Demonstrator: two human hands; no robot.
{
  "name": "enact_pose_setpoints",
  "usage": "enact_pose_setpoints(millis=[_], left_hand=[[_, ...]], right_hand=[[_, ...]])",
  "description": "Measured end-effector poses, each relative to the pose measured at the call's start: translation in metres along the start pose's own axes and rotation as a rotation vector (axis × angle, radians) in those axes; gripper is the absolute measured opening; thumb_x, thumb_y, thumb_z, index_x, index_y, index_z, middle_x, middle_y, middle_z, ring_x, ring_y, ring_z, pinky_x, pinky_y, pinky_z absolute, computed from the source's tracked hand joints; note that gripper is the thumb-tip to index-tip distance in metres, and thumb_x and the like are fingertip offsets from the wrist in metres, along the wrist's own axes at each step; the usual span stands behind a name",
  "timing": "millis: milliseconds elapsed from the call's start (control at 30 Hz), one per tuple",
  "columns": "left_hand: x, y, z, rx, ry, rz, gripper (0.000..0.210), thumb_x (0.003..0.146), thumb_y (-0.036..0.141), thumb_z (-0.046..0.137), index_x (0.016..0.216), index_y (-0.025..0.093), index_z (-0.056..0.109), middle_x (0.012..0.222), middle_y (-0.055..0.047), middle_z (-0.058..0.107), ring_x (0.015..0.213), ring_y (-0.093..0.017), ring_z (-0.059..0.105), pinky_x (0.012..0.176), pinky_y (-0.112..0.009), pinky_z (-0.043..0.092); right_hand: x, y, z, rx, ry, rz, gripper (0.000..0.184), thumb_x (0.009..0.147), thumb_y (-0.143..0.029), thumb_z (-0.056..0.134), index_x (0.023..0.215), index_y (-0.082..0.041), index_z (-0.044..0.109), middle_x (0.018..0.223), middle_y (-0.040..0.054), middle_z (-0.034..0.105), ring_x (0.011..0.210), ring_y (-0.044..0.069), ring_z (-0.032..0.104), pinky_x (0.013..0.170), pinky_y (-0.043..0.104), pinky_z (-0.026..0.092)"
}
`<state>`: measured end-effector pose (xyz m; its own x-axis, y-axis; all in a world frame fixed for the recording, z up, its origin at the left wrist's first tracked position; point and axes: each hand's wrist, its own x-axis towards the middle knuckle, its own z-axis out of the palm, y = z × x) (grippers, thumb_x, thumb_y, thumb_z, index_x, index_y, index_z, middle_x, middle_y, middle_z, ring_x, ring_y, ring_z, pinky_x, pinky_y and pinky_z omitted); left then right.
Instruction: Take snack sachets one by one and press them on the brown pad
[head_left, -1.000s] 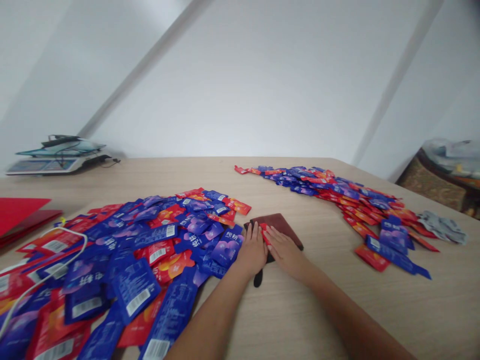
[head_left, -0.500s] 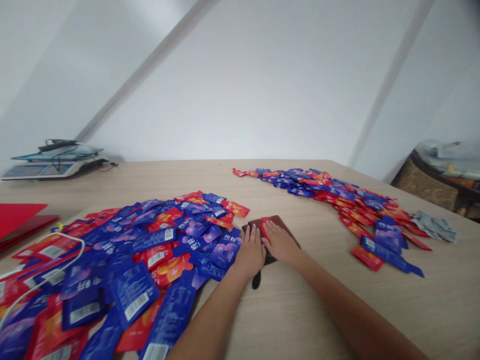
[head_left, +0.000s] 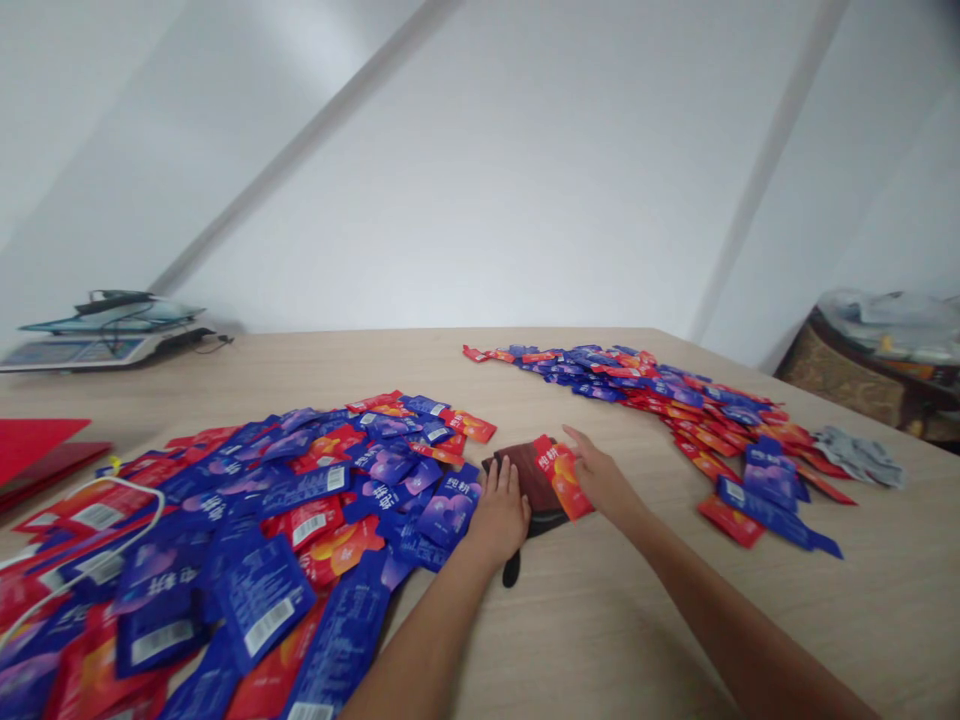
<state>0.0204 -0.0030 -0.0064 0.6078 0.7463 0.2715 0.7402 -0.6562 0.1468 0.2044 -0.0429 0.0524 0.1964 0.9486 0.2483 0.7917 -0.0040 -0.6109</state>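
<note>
A flat dark brown pad (head_left: 525, 468) with a black tab (head_left: 511, 570) sticking out towards me lies on the table. My left hand (head_left: 500, 515) rests on the pad's left part, palm down with its fingers stretched out. Over the pad's right side is a red and orange sachet (head_left: 564, 478) with white lettering. My right hand (head_left: 606, 482) grips the sachet by its right edge, thumb side hidden, with the index finger pointing away from me. Left of my left hand spreads a large heap of blue and red sachets (head_left: 300, 510).
A second pile of sachets (head_left: 660, 385) runs along the right, beside a crumpled grey item (head_left: 859, 455). Red folders (head_left: 45, 450) and a white cord (head_left: 159, 500) are at the left. A weighing scale (head_left: 105, 345) with things on it stands at the back left. A patterned chair (head_left: 840, 365) is beyond the right edge.
My right hand has moved right, from lying flat over the red sachet to its right edge. The sachet now shows its front. My left hand has stayed on the pad.
</note>
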Motion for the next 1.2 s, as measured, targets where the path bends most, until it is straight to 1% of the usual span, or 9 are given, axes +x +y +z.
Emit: enact_pose_setpoints(millis=[100,167,300,467,633,800,967,1100,1200], left_hand=[[-0.001,-0.001,0.001,0.000,0.010,0.002,0.053,0.092,0.031,0.026,0.136,0.003,0.033,0.147,-0.017,0.026,0.137,-0.030,0.015,0.108,-0.051,0.017],[-0.002,-0.001,0.001,-0.003,0.013,0.001,0.053,0.092,0.031,0.025,0.136,0.003,0.032,0.147,-0.017,0.026,0.137,-0.030,0.014,0.109,-0.051,0.018],[-0.003,-0.001,0.000,-0.002,0.003,0.003,0.054,0.092,0.030,0.026,0.137,0.002,0.030,0.147,-0.017,0.026,0.137,-0.030,0.015,0.109,-0.049,0.017],[-0.003,-0.001,0.003,0.014,0.015,0.011,0.053,0.092,0.030,0.026,0.138,0.003,0.029,0.147,-0.017,0.024,0.137,-0.029,0.013,0.110,-0.049,0.016],[-0.002,-0.001,0.004,0.024,0.021,0.013,0.053,0.092,0.030,0.027,0.137,0.003,0.029,0.147,-0.017,0.024,0.137,-0.029,0.013,0.110,-0.048,0.017],[-0.001,-0.002,0.004,0.015,0.009,0.007,0.053,0.091,0.029,0.026,0.137,0.002,0.030,0.147,-0.017,0.025,0.137,-0.030,0.014,0.108,-0.049,0.019],[-0.001,-0.002,0.002,0.009,0.002,-0.002,0.053,0.090,0.029,0.027,0.137,0.003,0.031,0.147,-0.017,0.025,0.136,-0.031,0.015,0.107,-0.051,0.021],[-0.002,0.000,-0.002,-0.004,-0.001,-0.008,0.054,0.091,0.030,0.027,0.137,0.002,0.032,0.146,-0.017,0.026,0.136,-0.031,0.016,0.108,-0.050,0.020],[-0.002,0.001,-0.004,-0.004,-0.006,-0.006,0.054,0.091,0.031,0.027,0.138,0.003,0.031,0.147,-0.016,0.024,0.136,-0.031,0.015,0.109,-0.051,0.019]], right_hand=[[0.010,0.020,0.010,0.087,0.072,0.042,0.056,0.081,-0.016,0.034,0.137,-0.014,0.035,0.118,0.0107,0.061,0.105,0.019,0.058,0.093,0.035,0.044],[0.006,0.030,0.026,-0.046,0.101,-0.060,0.052,0.085,-0.024,0.033,0.136,-0.013,0.038,0.130,0.0132,0.052,0.119,0.021,0.048,0.101,0.039,0.037],[-0.010,0.031,0.060,-0.385,-0.011,-0.310,0.051,0.090,-0.033,0.028,0.137,-0.014,0.037,0.143,0.0123,0.036,0.133,0.023,0.029,0.107,0.044,0.025],[0.020,0.017,0.073,-0.531,-0.077,-0.306,0.052,0.092,-0.031,0.024,0.138,-0.007,0.033,0.145,0.0158,0.031,0.135,0.023,0.024,0.108,0.044,0.022],[0.047,0.003,0.068,-0.545,-0.111,-0.212,0.057,0.091,-0.038,0.029,0.136,-0.004,0.036,0.142,0.0189,0.036,0.132,0.026,0.030,0.107,0.043,0.024],[0.012,-0.004,0.058,-0.570,-0.172,-0.298,0.051,0.083,-0.027,0.041,0.127,-0.002,0.048,0.131,0.0225,0.048,0.125,0.029,0.041,0.104,0.040,0.030],[-0.011,-0.016,0.041,-0.655,-0.228,-0.259,0.057,0.075,-0.011,0.043,0.131,-0.006,0.044,0.106,0.0233,0.064,0.097,0.029,0.061,0.082,0.039,0.047],[0.020,-0.028,0.019,-0.480,-0.249,-0.092,0.053,0.078,-0.012,0.044,0.131,-0.006,0.044,0.100,0.0236,0.066,0.094,0.031,0.063,0.081,0.043,0.047],[0.061,-0.034,0.006,-0.368,-0.283,-0.096,0.045,0.082,-0.018,0.044,0.126,-0.010,0.050,0.107,0.0177,0.065,0.101,0.026,0.061,0.087,0.039,0.045]])
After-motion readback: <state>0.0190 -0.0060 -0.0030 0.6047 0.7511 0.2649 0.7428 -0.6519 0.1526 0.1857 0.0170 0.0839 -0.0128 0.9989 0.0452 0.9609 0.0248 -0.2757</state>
